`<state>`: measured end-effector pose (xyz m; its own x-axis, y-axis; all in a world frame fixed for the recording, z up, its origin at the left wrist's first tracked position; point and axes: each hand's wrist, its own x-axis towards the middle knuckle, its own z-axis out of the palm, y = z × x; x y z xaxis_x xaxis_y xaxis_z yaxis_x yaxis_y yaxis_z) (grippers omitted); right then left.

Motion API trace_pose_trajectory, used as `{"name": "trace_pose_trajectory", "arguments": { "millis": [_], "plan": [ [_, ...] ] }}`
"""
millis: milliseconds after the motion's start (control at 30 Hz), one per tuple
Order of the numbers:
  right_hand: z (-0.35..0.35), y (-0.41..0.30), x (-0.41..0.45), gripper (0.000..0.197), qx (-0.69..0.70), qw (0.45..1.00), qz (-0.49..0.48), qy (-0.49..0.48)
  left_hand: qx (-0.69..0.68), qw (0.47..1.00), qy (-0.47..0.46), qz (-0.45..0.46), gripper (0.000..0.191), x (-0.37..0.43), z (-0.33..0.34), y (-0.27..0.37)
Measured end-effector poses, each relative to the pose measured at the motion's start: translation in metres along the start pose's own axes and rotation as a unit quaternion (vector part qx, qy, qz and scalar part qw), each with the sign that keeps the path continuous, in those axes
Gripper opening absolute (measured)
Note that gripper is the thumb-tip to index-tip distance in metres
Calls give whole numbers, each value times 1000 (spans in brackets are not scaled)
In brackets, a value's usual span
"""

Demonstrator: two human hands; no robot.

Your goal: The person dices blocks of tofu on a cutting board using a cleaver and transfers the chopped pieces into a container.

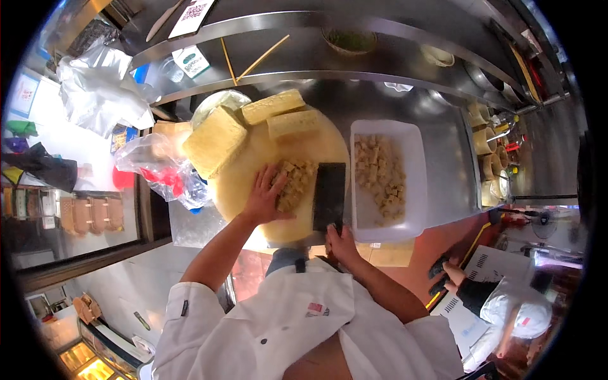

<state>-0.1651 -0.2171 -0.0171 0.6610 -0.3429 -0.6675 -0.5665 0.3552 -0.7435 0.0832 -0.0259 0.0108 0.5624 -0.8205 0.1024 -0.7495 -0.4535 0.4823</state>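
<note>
On a round yellow chopping board (242, 199) lies a pile of small pale cubes (297, 183), cut from what looks like tofu or a similar food. My left hand (267, 192) rests flat against the pile's left side, fingers spread. In my right hand (341, 241) is the handle of a dark, broad-bladed cleaver (329, 195), its blade at the pile's right. Larger uncut yellow blocks sit toward the board's back: a thick block (216, 141) at left and two slabs, a far slab (273, 105) and a near slab (293, 124). More cubes (380, 175) lie in a white plastic bin (414, 190) to the right.
A steel shelf (304, 71) runs behind the board, holding chopsticks (261, 58) and a basket of greens (350, 40). Clear plastic bags (164, 166) crowd the left. Several containers (483, 140) line the right side. Another person (503, 304) is at lower right.
</note>
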Motion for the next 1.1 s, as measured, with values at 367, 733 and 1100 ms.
{"name": "trace_pose_trajectory", "arguments": {
  "millis": [367,733,1100],
  "plan": [
    [89,-19,47,25,-79,991,-99,-48,-21,992,118,-29,80,12,13,9],
    [107,-38,41,13,-40,991,-56,-112,-78,941,248,-219,53,12,29,43],
    [17,-57,1,11,109,978,20,-178,-23,944,269,-192,54,44,29,140]
  ]
}}
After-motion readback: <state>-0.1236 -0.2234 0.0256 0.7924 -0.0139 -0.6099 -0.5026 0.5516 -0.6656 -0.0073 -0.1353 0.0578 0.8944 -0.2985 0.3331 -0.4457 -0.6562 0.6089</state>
